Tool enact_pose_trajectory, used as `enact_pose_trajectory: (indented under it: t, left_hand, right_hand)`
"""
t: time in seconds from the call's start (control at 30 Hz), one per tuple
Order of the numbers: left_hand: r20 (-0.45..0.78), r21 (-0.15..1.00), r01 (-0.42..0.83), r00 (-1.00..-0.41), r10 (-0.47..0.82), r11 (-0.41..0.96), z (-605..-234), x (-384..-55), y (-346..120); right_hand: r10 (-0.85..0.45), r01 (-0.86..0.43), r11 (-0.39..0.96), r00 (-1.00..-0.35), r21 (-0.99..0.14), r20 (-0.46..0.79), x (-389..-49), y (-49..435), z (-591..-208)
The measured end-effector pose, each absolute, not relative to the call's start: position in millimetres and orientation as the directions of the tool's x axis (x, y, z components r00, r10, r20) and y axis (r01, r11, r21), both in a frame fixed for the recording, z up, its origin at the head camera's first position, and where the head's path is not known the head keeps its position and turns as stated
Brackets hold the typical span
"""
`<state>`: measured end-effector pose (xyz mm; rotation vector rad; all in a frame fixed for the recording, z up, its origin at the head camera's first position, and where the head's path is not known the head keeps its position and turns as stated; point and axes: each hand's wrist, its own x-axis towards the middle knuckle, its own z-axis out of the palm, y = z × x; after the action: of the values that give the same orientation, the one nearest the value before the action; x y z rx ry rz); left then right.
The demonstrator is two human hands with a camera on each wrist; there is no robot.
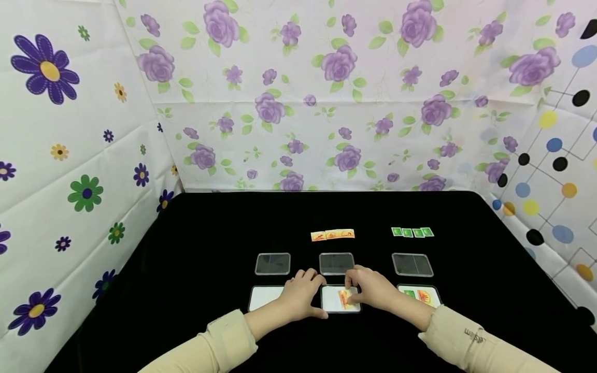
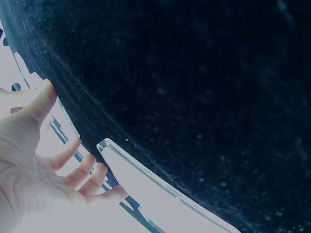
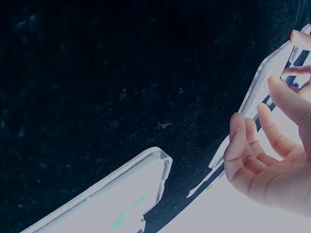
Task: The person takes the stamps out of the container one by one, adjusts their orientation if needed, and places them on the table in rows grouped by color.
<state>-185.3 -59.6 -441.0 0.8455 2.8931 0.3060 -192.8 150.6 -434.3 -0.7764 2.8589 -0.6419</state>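
Note:
A clear plastic case with a white insert lies flat at the front middle of the black table. My left hand holds its left side, thumb at the near corner and a finger at the far one. An orange picture sticker lies tilted over the right half of the white insert. My right hand reaches in from the right and pinches this sticker with thumb and finger. Curled fingers of the right hand are beside the case in the right wrist view; the sticker is not distinguishable there.
A white-filled case lies left, partly behind my left hand. Another, with green and orange stickers, lies right. Behind are three clear lids. Farther back lie orange stickers and green stickers.

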Motion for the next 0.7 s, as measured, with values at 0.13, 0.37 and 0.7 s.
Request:
enact_pose_trajectory:
  t: [0.13, 0.37, 0.7]
  left_hand:
    - [-0.050, 0.226, 0.520, -0.838, 0.543, 0.824, -440.7, -185.2, -59.8]
    - [-0.042, 0.225, 0.525, -0.836, 0.547, 0.821, -440.6, -183.0, -59.8]
    - [-0.043, 0.238, 0.521, -0.837, 0.545, 0.820, -438.8, -184.0, -59.6]
  right_hand:
    - [-0.495, -0.447, 0.785, -0.869, -0.429, -0.002, -192.1, 149.8, -434.3]
    - [-0.476, -0.425, 0.794, -0.879, -0.435, -0.009, -190.7, 149.2, -434.9]
    - [-0.481, -0.434, 0.769, -0.876, -0.469, 0.024, -190.5, 149.1, -436.6]
